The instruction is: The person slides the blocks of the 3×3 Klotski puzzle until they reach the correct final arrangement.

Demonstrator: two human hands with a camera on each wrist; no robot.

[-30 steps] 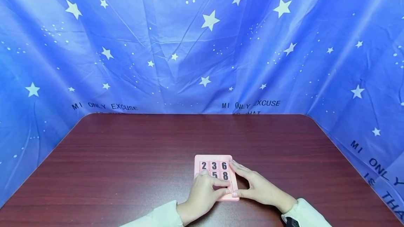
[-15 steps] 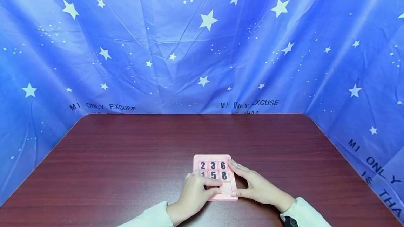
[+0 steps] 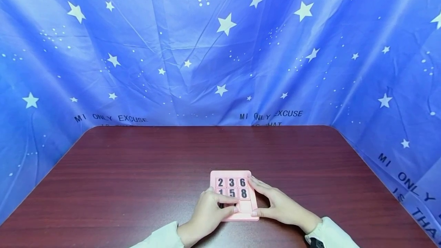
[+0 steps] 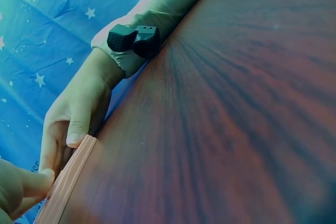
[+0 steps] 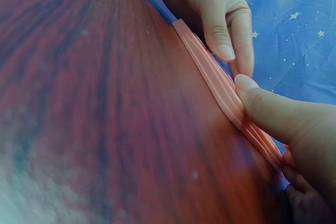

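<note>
A pink sliding number puzzle (image 3: 245, 216) lies flat on the table in the head view. Its top row reads 2, 3, 6; below are 1, 5, 8, the 1 partly covered. The bottom row's right slot (image 3: 245, 206) is bare. My left hand (image 3: 206, 211) lies over the left side, index finger and thumb bent around a bottom-row tile whose number is hidden. With thumb at the lower right corner and fingers by the upper right edge, my right hand (image 3: 284, 206) holds the frame. Both wrist views show the puzzle's ridged pink side (image 5: 226, 95) between the hands.
The dark red wood-grain table (image 3: 138, 163) reaches back to a blue curtain (image 3: 193, 49) with white stars, which also hangs along both sides. Pale sleeves (image 3: 332, 232) cover the forearms. A black device (image 4: 134, 40) is strapped on the right wrist.
My left hand has moved left along the bottom row, baring the right slot and showing part of the 1. My right hand stays at the puzzle's right edge.
</note>
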